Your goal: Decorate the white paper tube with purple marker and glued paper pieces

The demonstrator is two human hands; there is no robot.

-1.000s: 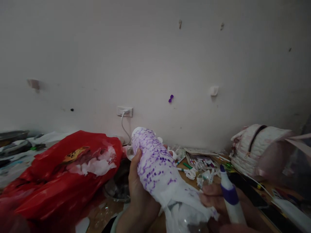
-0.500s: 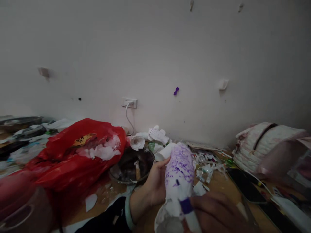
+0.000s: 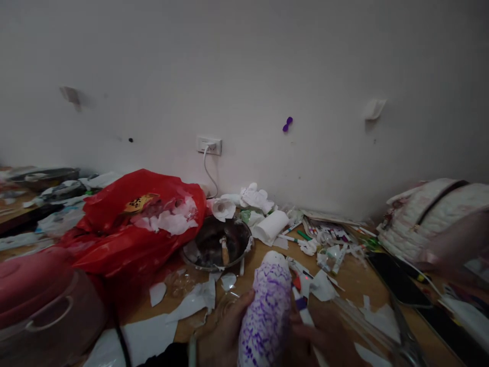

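Observation:
My left hand (image 3: 223, 326) is wrapped round a white, rounded, bottle-like form (image 3: 266, 311) covered in scribbled purple strokes; its rounded white end points away from me. My right hand (image 3: 324, 331), dark and a little blurred, grips a white marker with a purple band (image 3: 305, 313). The marker lies close along the form's right side. I cannot tell whether its tip touches the surface, and the form's near end runs out of the frame.
A red plastic bag (image 3: 145, 255) with white scraps lies left, behind a pink-lidded container (image 3: 46, 306). A dark metal bowl (image 3: 206, 239) holds a brush-like tool. Scissors (image 3: 407, 341), a phone (image 3: 397, 280), a quilted bag (image 3: 439, 219) and paper scraps (image 3: 323, 285) lie right.
The form has come down toward me and turned, its plain rounded end now facing away and its hollow white end out of sight. My right hand and marker have moved up beside it.

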